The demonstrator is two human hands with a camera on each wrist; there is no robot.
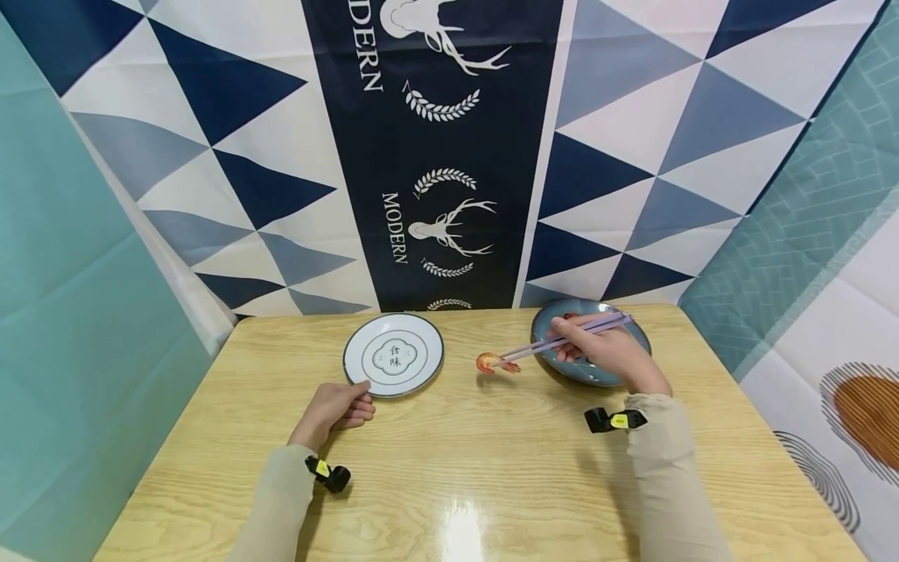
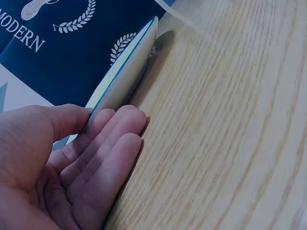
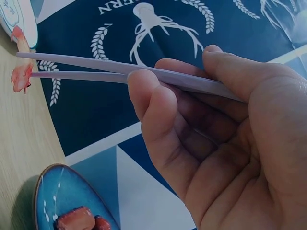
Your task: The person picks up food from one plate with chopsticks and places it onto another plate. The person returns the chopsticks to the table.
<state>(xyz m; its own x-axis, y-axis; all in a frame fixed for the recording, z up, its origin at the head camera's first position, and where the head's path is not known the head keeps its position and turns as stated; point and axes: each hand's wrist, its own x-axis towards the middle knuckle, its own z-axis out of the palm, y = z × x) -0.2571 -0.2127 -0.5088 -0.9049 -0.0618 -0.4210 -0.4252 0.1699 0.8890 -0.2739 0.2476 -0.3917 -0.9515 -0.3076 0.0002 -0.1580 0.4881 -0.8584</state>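
Note:
My right hand (image 1: 607,351) holds a pair of pale purple chopsticks (image 1: 590,326), whose tips pinch a curled orange-red shrimp (image 1: 486,362) above the table. In the right wrist view the shrimp (image 3: 21,76) hangs at the chopstick tips. Behind that hand lies a blue bowl-like plate (image 1: 635,332); reddish pieces of food (image 3: 76,220) show in it, partly hidden in the head view. At the near left rim of a white plate (image 1: 424,363) with a dark edge and printed characters, my left hand (image 1: 337,410) pinches the rim between thumb and fingers.
Both plates are at the far side of a light wooden table (image 1: 449,468), near a patterned cloth wall (image 1: 456,156). Cloth panels (image 1: 63,312) also stand at the left and right sides. Each wrist wears a small black camera (image 1: 600,420).

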